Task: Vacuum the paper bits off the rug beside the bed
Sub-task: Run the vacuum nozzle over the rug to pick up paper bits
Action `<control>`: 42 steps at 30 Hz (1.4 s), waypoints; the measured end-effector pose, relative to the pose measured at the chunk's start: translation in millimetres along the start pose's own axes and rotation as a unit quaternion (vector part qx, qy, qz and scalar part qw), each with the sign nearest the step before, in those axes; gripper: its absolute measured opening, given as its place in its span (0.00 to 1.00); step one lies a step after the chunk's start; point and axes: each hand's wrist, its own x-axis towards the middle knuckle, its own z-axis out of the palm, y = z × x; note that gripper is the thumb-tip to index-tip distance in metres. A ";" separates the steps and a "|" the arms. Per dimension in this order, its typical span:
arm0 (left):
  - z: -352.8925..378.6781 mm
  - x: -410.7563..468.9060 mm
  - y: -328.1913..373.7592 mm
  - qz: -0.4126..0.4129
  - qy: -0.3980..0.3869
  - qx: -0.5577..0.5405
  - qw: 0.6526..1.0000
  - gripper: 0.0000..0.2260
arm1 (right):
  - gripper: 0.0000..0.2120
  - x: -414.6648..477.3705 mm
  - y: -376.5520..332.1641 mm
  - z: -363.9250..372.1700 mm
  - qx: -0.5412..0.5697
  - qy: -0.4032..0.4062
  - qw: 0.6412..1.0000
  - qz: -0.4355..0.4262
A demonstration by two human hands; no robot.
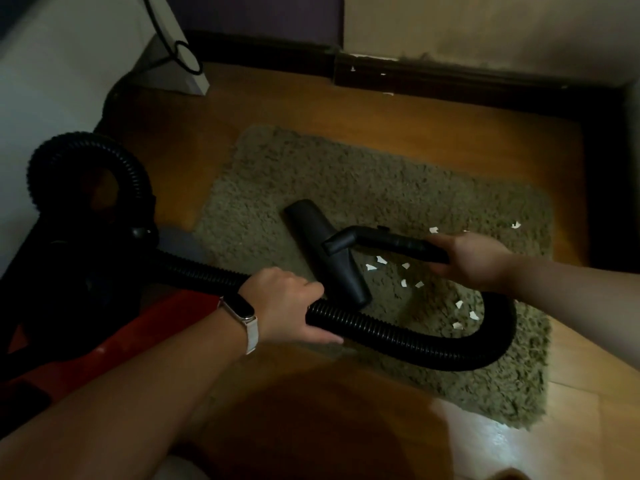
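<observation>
A shaggy olive rug (332, 174) lies on the wooden floor. Several white paper bits (381, 260) are scattered on its right half, most of them inside the loop of the hose. A black floor nozzle (322, 247) rests on the rug's middle, left of the bits. My right hand (474, 261) grips the black handle tube (388, 241) joined to the nozzle. My left hand (291, 306), with a watch on its wrist, grips the black ribbed hose (398, 336), which curves round to the handle.
The red and black vacuum body (86, 327) sits at the left, with the hose looping above it. A white wall or bed side (52, 81) stands at far left, with a white stand (173, 67) beside it. A dark skirting board (450, 81) runs along the back.
</observation>
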 end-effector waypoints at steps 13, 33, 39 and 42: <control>3.4 -6.8 -3.1 -0.013 0.021 -0.004 1.000 0.26 | 0.14 13.8 -9.8 -2.9 0.012 -0.024 1.000 -0.004; -3.9 19.6 14.3 -0.043 -0.029 0.008 0.999 0.30 | 0.16 -25.2 46.3 -18.2 0.017 -0.029 0.992 0.123; 0.9 18.3 15.9 -0.026 -0.011 0.007 1.000 0.28 | 0.20 -29.5 40.2 -15.9 -0.043 -0.034 0.996 0.074; 5.1 14.2 14.4 -0.016 -0.025 0.009 1.000 0.27 | 0.19 -29.8 26.8 -11.1 -0.062 -0.032 0.997 0.034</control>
